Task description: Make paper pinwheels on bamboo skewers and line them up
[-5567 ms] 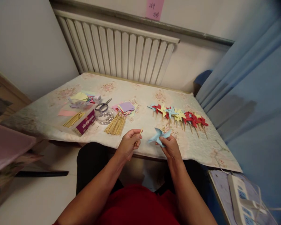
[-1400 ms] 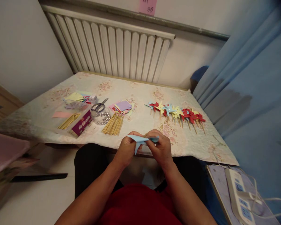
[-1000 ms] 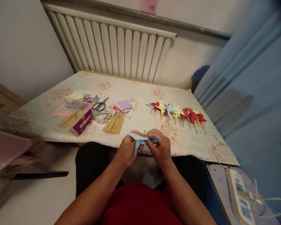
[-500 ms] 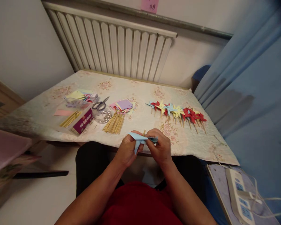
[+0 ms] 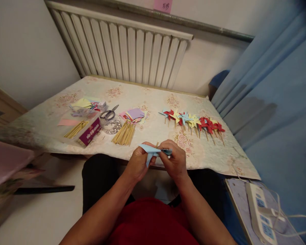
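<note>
A light blue paper pinwheel (image 5: 150, 150) is between my two hands, just above the table's front edge. My left hand (image 5: 139, 162) is closed around its left side, with folded blades showing over the fingers. Pinched fingers of my right hand (image 5: 174, 159) grip its right side, where a darker blue fold sticks out. The tip of a thin wooden stick (image 5: 157, 144) rises behind the paper; its lower part is hidden by the hands. Ahead on the left lies a bundle of wooden sticks (image 5: 124, 133).
Finished pinwheels (image 5: 193, 121) in red, yellow and blue lie in a row at right. Scissors (image 5: 109, 112) rest on a round container of small shiny pieces (image 5: 111, 125). Paper squares (image 5: 135, 115) and a clear box (image 5: 88, 132) holding sticks are nearby. A power strip (image 5: 261, 214) sits at lower right.
</note>
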A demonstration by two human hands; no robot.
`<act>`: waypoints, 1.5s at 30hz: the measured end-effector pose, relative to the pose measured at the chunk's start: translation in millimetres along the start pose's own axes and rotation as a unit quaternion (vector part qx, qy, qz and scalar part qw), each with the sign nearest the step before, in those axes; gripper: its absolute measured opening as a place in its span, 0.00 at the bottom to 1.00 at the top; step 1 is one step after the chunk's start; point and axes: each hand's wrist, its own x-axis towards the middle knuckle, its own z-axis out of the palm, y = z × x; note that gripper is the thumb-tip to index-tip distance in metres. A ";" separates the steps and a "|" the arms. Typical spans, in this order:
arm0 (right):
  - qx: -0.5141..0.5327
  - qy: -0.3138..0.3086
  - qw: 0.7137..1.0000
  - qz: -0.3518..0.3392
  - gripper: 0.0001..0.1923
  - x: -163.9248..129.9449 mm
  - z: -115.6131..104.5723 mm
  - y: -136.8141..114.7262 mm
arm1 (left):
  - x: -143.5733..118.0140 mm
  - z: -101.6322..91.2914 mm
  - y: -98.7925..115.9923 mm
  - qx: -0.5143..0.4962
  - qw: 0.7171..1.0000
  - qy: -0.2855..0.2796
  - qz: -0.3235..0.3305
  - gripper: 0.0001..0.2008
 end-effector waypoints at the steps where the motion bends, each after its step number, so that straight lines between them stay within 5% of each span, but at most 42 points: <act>1: 0.001 0.000 1.000 -0.002 0.06 0.0 -0.1 -0.2 | -0.1 0.0 0.3 0.002 1.000 0.001 0.000 0.10; 29: 0.016 -0.010 1.000 0.001 0.06 0.2 -0.1 -3.0 | -0.8 -0.6 0.0 0.005 1.000 0.019 0.012 0.08; 45: 0.092 -0.022 0.991 0.098 0.03 -0.8 -3.7 -2.9 | 1.5 -13.8 -4.8 0.093 0.991 0.000 0.093 0.06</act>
